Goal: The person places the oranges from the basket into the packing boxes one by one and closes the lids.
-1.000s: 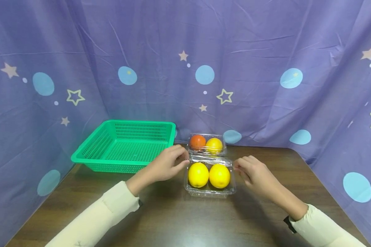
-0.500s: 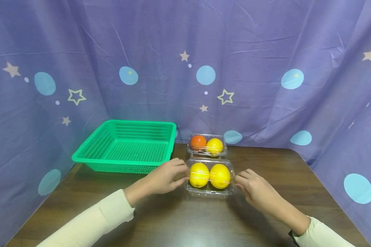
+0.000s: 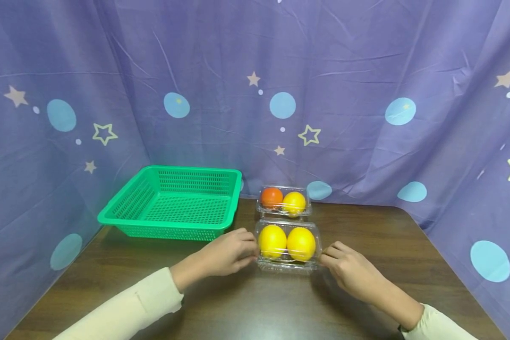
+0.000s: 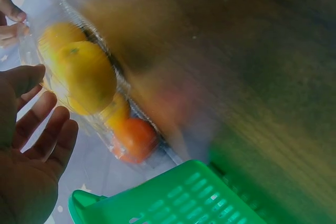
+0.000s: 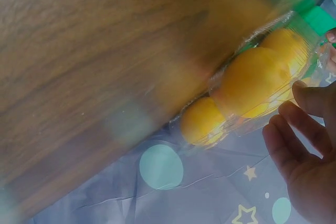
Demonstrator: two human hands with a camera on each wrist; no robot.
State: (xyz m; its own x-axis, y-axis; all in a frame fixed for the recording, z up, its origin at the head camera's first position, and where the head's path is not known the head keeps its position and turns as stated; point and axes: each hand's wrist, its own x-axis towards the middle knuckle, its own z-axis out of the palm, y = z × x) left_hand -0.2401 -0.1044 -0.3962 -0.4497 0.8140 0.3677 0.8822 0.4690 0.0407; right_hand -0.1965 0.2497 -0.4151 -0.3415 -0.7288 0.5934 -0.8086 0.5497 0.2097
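Note:
A clear plastic clamshell box (image 3: 286,265) holding two round yellow fruits (image 3: 273,242) (image 3: 301,244) sits mid-table. Its hinged lid (image 4: 31,51) slants down over the fruit toward the near side. At the lid's left front corner, my left hand (image 3: 231,251) pinches the edge between thumb and fingers. My right hand (image 3: 350,269) does the same at the right front corner, thumb (image 5: 310,97) and forefinger close together at the plastic. The wrist views show the remaining fingers of both hands loosely bent, off the box.
Right behind stands a second clear box (image 3: 284,212) with an orange-red fruit (image 3: 272,197) and a yellow fruit (image 3: 294,203). A green plastic basket (image 3: 165,224) stands at the back left of the wooden table (image 3: 255,311). A purple curtain (image 3: 221,56) hangs behind.
Both hands have come toward the near side and lower, bringing the front box's lid from raised at the back to down over the yellow fruits. The basket and rear box stay put.

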